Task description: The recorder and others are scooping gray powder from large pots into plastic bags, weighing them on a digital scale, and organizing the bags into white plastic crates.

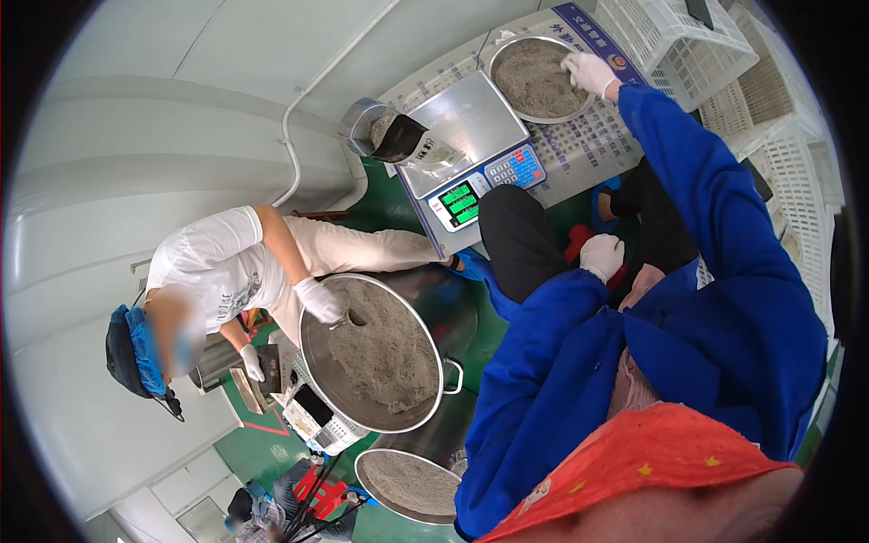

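Note:
My right hand point(588, 74), in a white glove, reaches over the near edge of a round steel bowl point(496, 83) of grey-brown powder point(536, 80). Its fingers are bent together at the powder; what they hold, if anything, is hidden. Close to my lap, my left hand point(602, 257), also gloved, is curled closed with nothing showing in it. Left of the bowl stands a digital scale point(475, 113) with a steel plate and lit green displays. A black and clear pouch point(405, 140) lies across the plate's left edge, beside a shiny container point(359, 119) with powder in it.
A co-worker in a white shirt point(213, 262) holds a metal scoop point(355, 317) in a large steel pot point(441, 362) of powder. Another powder-filled vessel point(412, 484) stands below it. White plastic crates point(697, 63) are stacked at the right. A person sits in the far lower left.

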A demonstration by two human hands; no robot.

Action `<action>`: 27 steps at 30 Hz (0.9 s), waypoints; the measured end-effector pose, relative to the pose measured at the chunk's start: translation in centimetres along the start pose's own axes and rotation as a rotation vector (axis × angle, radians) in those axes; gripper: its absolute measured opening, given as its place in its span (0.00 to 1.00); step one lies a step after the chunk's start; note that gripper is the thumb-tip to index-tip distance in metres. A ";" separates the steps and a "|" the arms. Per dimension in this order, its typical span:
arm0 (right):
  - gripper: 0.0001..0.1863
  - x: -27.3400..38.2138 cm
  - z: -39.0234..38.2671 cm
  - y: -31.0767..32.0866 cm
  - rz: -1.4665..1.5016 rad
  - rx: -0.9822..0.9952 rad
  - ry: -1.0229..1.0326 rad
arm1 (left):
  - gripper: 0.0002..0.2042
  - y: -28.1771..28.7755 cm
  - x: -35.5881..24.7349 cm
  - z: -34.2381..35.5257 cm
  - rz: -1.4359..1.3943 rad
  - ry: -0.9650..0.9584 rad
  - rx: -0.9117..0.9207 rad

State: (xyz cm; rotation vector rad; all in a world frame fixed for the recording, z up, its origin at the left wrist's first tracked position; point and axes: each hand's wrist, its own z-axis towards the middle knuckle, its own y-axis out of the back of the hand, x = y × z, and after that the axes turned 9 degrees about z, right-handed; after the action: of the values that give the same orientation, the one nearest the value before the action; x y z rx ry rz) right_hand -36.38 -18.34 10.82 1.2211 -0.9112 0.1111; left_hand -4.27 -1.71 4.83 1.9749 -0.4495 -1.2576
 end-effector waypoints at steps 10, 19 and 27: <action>0.18 -5.8 -1.1 -1.7 0.935 -0.003 -0.815 | 0.14 0.0 0.1 0.4 0.011 0.020 0.043; 0.21 -3.1 -0.9 5.2 1.153 0.030 -0.637 | 0.15 0.2 -0.5 0.2 0.031 -0.023 0.039; 0.20 11.2 1.7 7.9 1.246 0.278 -0.374 | 0.15 1.1 0.1 -0.3 0.059 0.016 0.023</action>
State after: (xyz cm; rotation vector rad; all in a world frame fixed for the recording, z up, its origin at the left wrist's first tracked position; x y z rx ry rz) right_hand -34.21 -21.04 24.17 0.7558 -1.9342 1.0499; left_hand -3.87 -2.38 5.66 1.9753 -0.5131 -1.2039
